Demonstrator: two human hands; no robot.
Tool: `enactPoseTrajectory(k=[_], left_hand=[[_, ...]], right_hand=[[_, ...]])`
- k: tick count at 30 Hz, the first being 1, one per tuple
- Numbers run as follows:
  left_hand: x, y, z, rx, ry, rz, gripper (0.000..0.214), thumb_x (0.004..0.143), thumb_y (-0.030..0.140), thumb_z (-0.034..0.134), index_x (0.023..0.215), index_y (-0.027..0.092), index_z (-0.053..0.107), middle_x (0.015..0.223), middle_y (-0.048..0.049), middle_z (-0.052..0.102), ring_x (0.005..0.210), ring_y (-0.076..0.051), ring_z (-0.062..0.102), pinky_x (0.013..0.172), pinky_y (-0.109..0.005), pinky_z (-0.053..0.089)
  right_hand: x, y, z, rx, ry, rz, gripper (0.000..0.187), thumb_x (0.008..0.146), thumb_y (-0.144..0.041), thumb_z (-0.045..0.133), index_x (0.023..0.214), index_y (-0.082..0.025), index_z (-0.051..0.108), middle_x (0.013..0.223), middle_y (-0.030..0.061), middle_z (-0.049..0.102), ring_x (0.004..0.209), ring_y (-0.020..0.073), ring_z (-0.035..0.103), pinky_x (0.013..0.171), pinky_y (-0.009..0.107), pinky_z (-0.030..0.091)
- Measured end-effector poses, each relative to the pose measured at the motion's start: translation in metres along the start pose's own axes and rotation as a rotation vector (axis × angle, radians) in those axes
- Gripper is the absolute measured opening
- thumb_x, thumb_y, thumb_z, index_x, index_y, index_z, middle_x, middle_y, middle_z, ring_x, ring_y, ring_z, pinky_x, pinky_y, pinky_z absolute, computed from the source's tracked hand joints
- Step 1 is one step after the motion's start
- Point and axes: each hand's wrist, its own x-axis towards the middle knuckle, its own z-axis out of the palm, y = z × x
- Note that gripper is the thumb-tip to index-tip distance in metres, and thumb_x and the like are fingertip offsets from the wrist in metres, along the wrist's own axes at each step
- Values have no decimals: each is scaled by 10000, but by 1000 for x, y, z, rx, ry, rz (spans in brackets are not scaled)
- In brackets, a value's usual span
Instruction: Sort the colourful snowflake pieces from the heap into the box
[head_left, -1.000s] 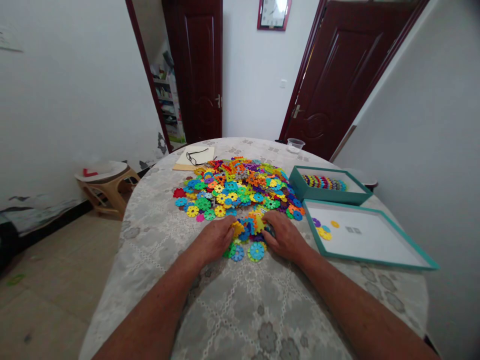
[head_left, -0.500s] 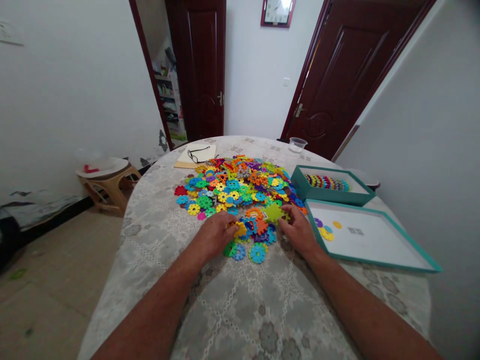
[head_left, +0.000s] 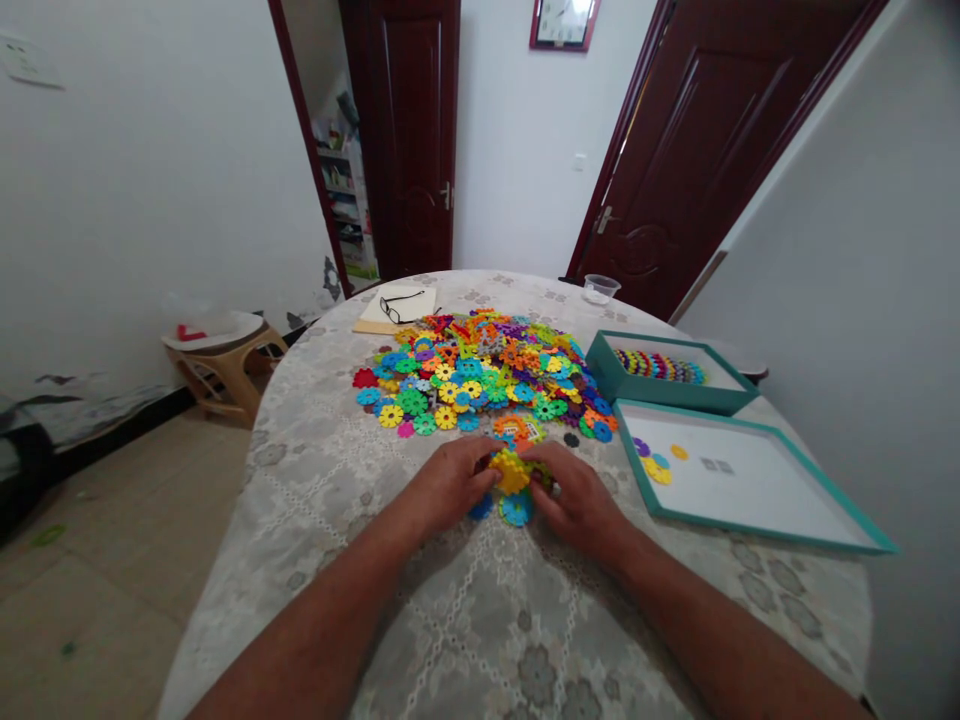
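1. Pale walls (head_left: 517,130) and a dark red panelled wooden door (head_left: 412,140) stand behind a round tabletop (head_left: 315,500) spread with a grey floral cloth, all in the head view, the only one. A broad heap of multicoloured plastic flower and gear pieces (head_left: 480,375) lies across its middle.

2. Just changed: the right hand (head_left: 579,490) has come in from the right with a lime-green notched plastic piece (head_left: 540,471), and now sits just beside the left hand (head_left: 457,480).

3. The left hand's thumb and fingers are closed on a bright yellow gear-edged plastic piece (head_left: 512,470). The right hand's digits pinch the lime-green piece, partly hidden by them. Whether the two pieces touch, I cannot tell.

4. Both pieces are in front of the heap, above a light-blue flower-shaped plastic disc (head_left: 516,509). An orange plastic piece (head_left: 510,427) lies just behind, and a small black disc (head_left: 571,440) now shows beyond the right hand.

5. My judgement: with the gap closed, the work becomes two-handed at one spot, so lining up the notched edges matters more than reaching.
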Motion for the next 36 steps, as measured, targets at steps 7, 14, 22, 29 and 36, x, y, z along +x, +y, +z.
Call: enactPoseTrajectory(k=[7, 14, 22, 29, 36], left_hand=[[-1, 10, -2, 34, -18, 9, 160, 903, 145, 526, 781, 197, 616, 822, -19, 632, 802, -166, 562, 724, -287, 379], [-1, 10, 0, 10, -17, 30, 158, 937, 194, 548, 835, 204, 668, 875, -39, 662, 827, -178, 575, 765, -301, 398], [-1, 12, 5, -7, -6, 1, 207, 957, 226, 551, 1033, 214, 743, 971, -42, 753, 881, -194, 658, 810, -301, 466], [-4, 14, 6, -79, 22, 50, 491, 933, 155, 567, 1396, 294, 656, 1326, -52, 739, 1167, -235, 690, 1044, -371, 490], [-4, 10, 11, -47, 18, 43, 524, 945, 165, 556, 1443, 316, 619, 1340, -74, 729, 1160, -245, 683, 1041, -394, 484]], right_hand=[[-2, 2, -6, 55, -3, 202, 312, 965, -245, 589, 1264, -222, 675, 1183, 86, 748, 999, 224, 703, 899, 359, 540], [4, 2, -11, 55, 38, 338, 238, 1004, -365, 577, 990, -213, 759, 942, 52, 745, 875, 216, 671, 792, 318, 494], [3, -5, -10, 197, -66, 283, 278, 989, -235, 519, 1130, -221, 759, 1100, 56, 754, 989, 206, 690, 873, 313, 524], [-1, -7, -9, 152, -113, 159, 531, 958, -148, 456, 1454, -256, 611, 1383, 86, 683, 1277, 251, 634, 1109, 445, 496], [-1, -8, 0, 84, -126, 195, 672, 934, -159, 437, 1603, -209, 421, 1524, 127, 577, 1365, 269, 574, 1145, 451, 469]])
